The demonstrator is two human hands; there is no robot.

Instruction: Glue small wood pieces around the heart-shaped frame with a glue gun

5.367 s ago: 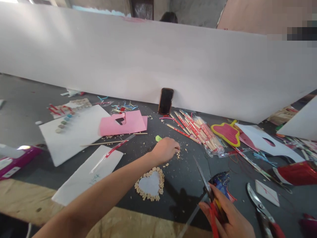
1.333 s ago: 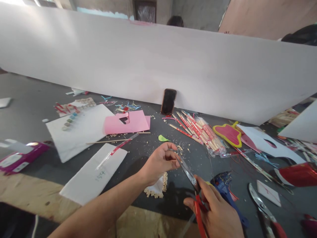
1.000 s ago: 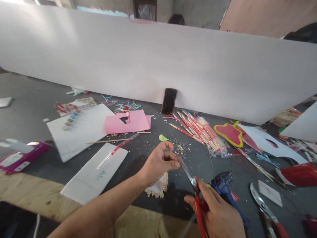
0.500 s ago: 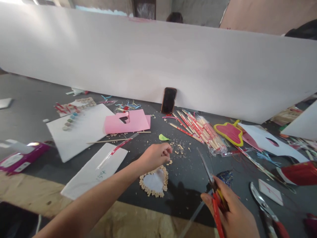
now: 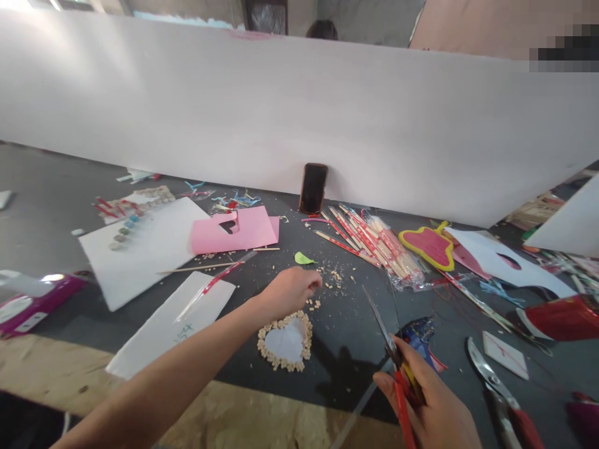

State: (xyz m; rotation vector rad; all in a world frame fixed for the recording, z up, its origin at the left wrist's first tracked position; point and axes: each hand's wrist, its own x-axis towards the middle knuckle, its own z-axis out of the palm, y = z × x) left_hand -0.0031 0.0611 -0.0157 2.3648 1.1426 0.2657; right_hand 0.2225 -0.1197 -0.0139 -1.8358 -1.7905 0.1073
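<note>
Board: a long white board (image 5: 281,118) stood across the far side of your work, the largest thing in view.
Table: a dark table (image 5: 47,174) lay in front of you, strewn with paper, sticks and scraps.
White sheet: it lay flat (image 5: 135,265) on your left, partly under the pink card (image 5: 255,234).
Sticks: a bundle of sticks (image 5: 362,237) in red and clear wrapping fanned out beyond your hands, right of centre.
Right hand: your right hand (image 5: 423,390) was closed around the handles of the scissors, low and to the right.
Scissors: the scissors (image 5: 386,333) had red handles, and their long axis ran from your right palm up and leftward, the tip short of the scattered bits.
Shears: a pair of garden shears (image 5: 489,377) lay to the right of your right hand, apart from it.
Left hand: your left hand (image 5: 294,292) was narrow, its fingers curled inward; you could not tell from this view whether they pinched anything.
Heart: the white heart (image 5: 285,342), edged with pale bits, lay on the table just on your side of the left hand, well apart from the right.
Phone: a phone (image 5: 313,189) leaned upright against the board.
Green scrap: a green scrap (image 5: 304,257) lay just beyond your left hand.
Bits: the loose bits (image 5: 334,279) lay just right of your left fingertips, which were nearer to them than your right hand was.
</note>
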